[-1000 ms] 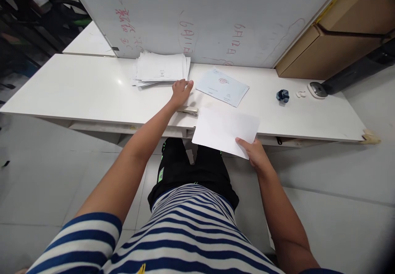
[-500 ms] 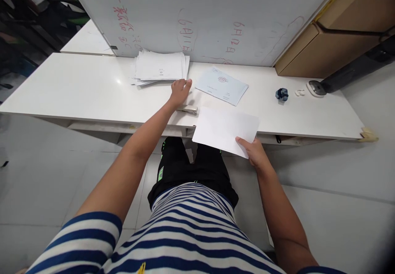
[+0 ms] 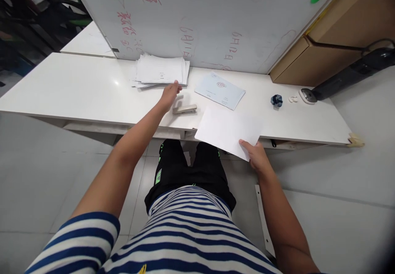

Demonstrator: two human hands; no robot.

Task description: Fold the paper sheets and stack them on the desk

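Observation:
My right hand point(image 3: 256, 154) grips white paper point(image 3: 226, 132) by its near right corner, thumb on top. The paper hangs partly over the desk's front edge; how many sheets it has, I cannot tell. In front of a stack of white papers point(image 3: 163, 69), my left hand point(image 3: 170, 95) is held with its fingers partly bent and nothing visible in them. Whether its fingertips touch the stack's front edge is unclear. A light-coloured stapler point(image 3: 185, 109) lies just right of and nearer than this hand. Behind the held paper rests a pale blue envelope point(image 3: 220, 91) with red print.
On the white desk point(image 3: 77, 89), a small dark blue object point(image 3: 277, 100) and small white pieces point(image 3: 293, 99) lie to the right, near a black cylindrical device point(image 3: 339, 76). A whiteboard point(image 3: 210, 19) with red writing stands behind. Cardboard boxes point(image 3: 296, 60) are at right.
My left hand has moved left and slightly nearer, away from above the stapler, which now shows fully. My right hand still holds the paper. The view has shifted a little.

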